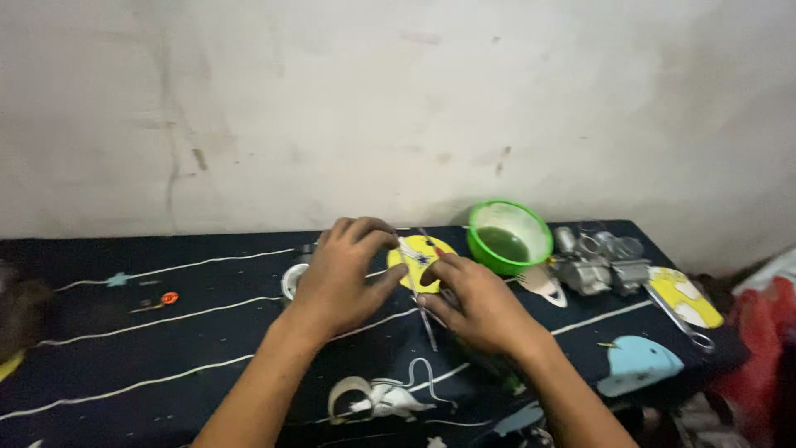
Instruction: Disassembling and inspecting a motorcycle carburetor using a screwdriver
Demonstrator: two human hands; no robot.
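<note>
Hands meet at the middle of the table (166, 332), which is covered by a dark cloth printed with white orbit lines, planets and rockets. From the head view, the left hand (340, 278) arches knuckles-up with its fingers curled down and together, seemingly pinching a small part that its own fingers cover; what it clamps cannot be made out. The right hand (477, 303) lies just beside it, fingers closed around a thin metal tool (427, 323) whose shaft runs toward the person and whose tip points into the spot under the left fingertips, so one hand appears to steady the piece while the other works on it. A small white ring-shaped object (292, 280) peeks out at the left hand's far side, mostly hidden. Behind the hands, a green plastic bowl (507, 236) holding dark green liquid stands near the wall (398, 99), within easy reach. Right of it rests a grey metal carburettor-like assembly (601, 261), and a long wrench (678, 315) lies beside it near the table's right edge. A red bag (767, 348) is cut off at the frame's right border.
</note>
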